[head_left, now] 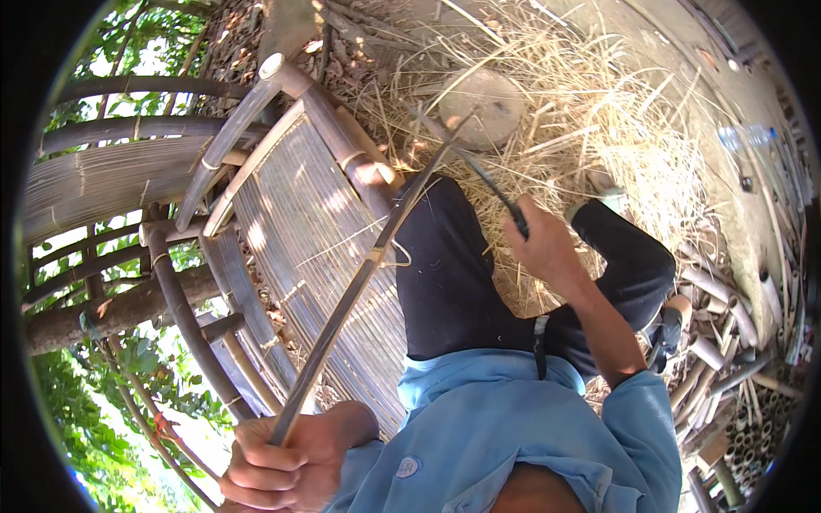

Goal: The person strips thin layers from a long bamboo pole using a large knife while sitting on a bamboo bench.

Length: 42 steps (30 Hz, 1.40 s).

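Note:
A long, split bamboo strip (336, 316) slants up and away across the slatted bench and my left thigh. My left hand (278, 462) is wrapped round its near end at the lower left. Partway along it is a pale joint, with a thin curled sliver (402, 254) hanging beside it. My right hand (546, 250) grips the dark handle of a knife (492, 186), out over the shavings. The narrow blade points up and left, meeting or crossing the strip near its far end; whether it touches cannot be told.
I sit on a bamboo bench (299, 201) with rails on the left. A round wooden block (481, 109) stands among heaped pale shavings (624, 145) ahead. A clear plastic bottle (747, 137) lies at the far right, above bamboo offcuts (714, 291) and bundled cut tubes (761, 436).

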{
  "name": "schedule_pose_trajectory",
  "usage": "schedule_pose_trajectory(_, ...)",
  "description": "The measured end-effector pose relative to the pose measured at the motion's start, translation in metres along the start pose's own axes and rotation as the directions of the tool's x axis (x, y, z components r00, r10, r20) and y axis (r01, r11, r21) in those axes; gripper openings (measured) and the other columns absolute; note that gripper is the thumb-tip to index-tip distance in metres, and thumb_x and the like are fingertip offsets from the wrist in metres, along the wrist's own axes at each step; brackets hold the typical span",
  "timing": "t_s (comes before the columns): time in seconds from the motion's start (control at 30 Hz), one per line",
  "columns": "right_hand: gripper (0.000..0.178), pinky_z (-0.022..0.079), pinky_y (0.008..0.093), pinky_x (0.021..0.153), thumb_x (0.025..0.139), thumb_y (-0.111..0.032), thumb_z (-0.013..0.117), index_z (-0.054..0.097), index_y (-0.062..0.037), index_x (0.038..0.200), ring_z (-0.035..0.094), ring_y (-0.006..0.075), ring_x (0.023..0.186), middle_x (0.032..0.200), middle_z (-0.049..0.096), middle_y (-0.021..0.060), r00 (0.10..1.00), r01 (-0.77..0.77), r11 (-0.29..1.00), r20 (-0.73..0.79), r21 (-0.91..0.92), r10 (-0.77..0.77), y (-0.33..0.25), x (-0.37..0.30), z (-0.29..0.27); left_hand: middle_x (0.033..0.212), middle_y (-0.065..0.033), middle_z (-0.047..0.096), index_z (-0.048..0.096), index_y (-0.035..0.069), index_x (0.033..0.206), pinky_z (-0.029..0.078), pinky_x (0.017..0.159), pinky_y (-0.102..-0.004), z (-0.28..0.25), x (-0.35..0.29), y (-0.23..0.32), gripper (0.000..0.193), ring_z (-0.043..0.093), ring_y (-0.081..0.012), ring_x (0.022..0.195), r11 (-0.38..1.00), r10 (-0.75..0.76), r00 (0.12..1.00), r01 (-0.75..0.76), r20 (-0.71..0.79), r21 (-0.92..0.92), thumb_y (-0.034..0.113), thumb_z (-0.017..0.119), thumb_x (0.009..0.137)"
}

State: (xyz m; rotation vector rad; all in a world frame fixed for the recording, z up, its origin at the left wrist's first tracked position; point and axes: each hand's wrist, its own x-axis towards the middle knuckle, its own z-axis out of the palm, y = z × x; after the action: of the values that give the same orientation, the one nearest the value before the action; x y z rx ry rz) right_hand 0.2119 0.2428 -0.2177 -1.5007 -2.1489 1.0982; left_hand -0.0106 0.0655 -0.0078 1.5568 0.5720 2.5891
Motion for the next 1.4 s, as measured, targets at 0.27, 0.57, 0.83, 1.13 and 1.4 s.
schedule_pose_trajectory(0.27, 0.015, 0.053, 0.0373, 0.048, 0.094, -0.018, 0.064, 0.058, -0.005, 0.097, 0.067, 0.0247, 0.066, 0.08, 0.057, 0.0089, 0.819, 0.551, 0.816, -0.073, -0.176, -0.569, -0.119, -0.1, -0.017, 0.065, 0.0029, 0.026, 0.048, 0.008, 0.089, 0.02, 0.051, -0.0298, 0.02, -0.043, 0.021, 0.049, 0.021, -0.0126, 0.054, 0.992, 0.055, 0.995, -0.046, -0.078, 0.114, 0.054, 0.041, 0.106)
schedule_pose_trajectory(0.57, 0.015, 0.052, 0.0346, 0.042, 0.089, -0.016, 0.068, 0.057, -0.0069, 0.085, 0.057, 0.0186, 0.052, 0.073, 0.048, 0.0052, 0.886, 0.437, 0.879, -0.079, -0.193, -0.457, -0.105, -0.091, 0.008, 0.065, 0.003, 0.026, 0.048, 0.01, 0.087, 0.021, 0.052, -0.0294, 0.012, -0.055, 0.029, 0.051, 0.023, -0.0117, 0.056, 0.987, 0.056, 0.994, -0.042, -0.091, 0.154, 0.056, 0.037, 0.106)
schedule_pose_trajectory(0.83, 0.011, 0.053, 0.0345, 0.042, 0.09, -0.017, 0.062, 0.059, -0.0101, 0.098, 0.063, 0.0218, 0.053, 0.077, 0.052, 0.0074, 0.843, 0.535, 0.835, 0.022, -0.127, -0.537, -0.101, -0.098, 0.006, 0.066, 0.0048, 0.032, 0.047, 0.018, 0.085, 0.025, 0.048, -0.026, 0.027, -0.058, 0.018, 0.047, 0.027, -0.0096, 0.051, 0.946, 0.163, 0.965, -0.094, -0.205, 0.311, 0.057, 0.034, 0.107)
schedule_pose_trajectory(1.13, 0.01, 0.053, 0.0375, 0.041, 0.093, -0.019, 0.063, 0.057, -0.0114, 0.096, 0.064, 0.0245, 0.052, 0.075, 0.056, 0.0097, 0.87, 0.487, 0.857, -0.001, -0.169, -0.494, -0.089, -0.084, 0.003, 0.063, 0.0046, 0.031, 0.044, 0.019, 0.082, 0.026, 0.045, -0.0268, 0.034, -0.06, 0.019, 0.037, 0.028, -0.01, 0.048, 0.925, 0.227, 0.939, -0.125, -0.258, 0.359, 0.046, 0.04, 0.108)
schedule_pose_trajectory(1.4, 0.011, 0.051, 0.0406, 0.044, 0.093, -0.015, 0.063, 0.055, -0.0082, 0.098, 0.061, 0.032, 0.056, 0.075, 0.057, 0.0135, 0.882, 0.452, 0.873, -0.053, -0.186, -0.468, -0.042, -0.041, 0.013, 0.065, 0.0026, 0.029, 0.041, 0.011, 0.078, 0.028, 0.051, -0.0256, 0.018, -0.064, 0.029, 0.032, 0.029, -0.0112, 0.054, 0.968, 0.102, 0.986, -0.067, -0.131, 0.243, 0.029, 0.047, 0.104)
